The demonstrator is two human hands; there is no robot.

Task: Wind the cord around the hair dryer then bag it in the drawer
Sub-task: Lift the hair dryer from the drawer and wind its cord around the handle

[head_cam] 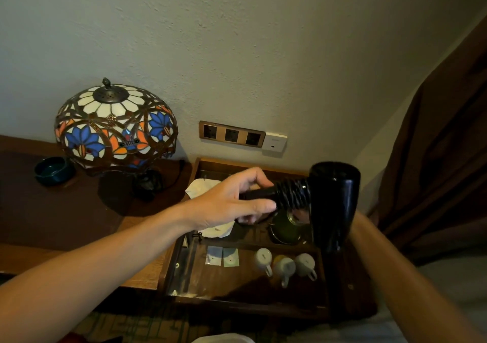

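Observation:
A black hair dryer (pixel 334 200) is held in the air above the open wooden drawer (pixel 168 263), barrel upright and handle pointing left. Its black cord (pixel 292 194) is coiled tightly around the handle next to the barrel. My left hand (pixel 232 203) grips the free end of the handle. My right forearm comes in from the lower right, and my right hand (pixel 299 215) is mostly hidden behind the barrel, with fingertips showing under the handle joint. A white cloth bag (pixel 203 187) lies in the drawer's back part, under my left hand.
The drawer's front compartment holds three white cups (pixel 284 266) and two sachets (pixel 222 257); a green tin (pixel 286 230) sits behind them. A stained-glass lamp (pixel 116 126) and a dark bowl (pixel 52 170) stand on the tabletop at left. Wall sockets (pixel 232 134) sit behind, a brown curtain (pixel 434 158) hangs at right.

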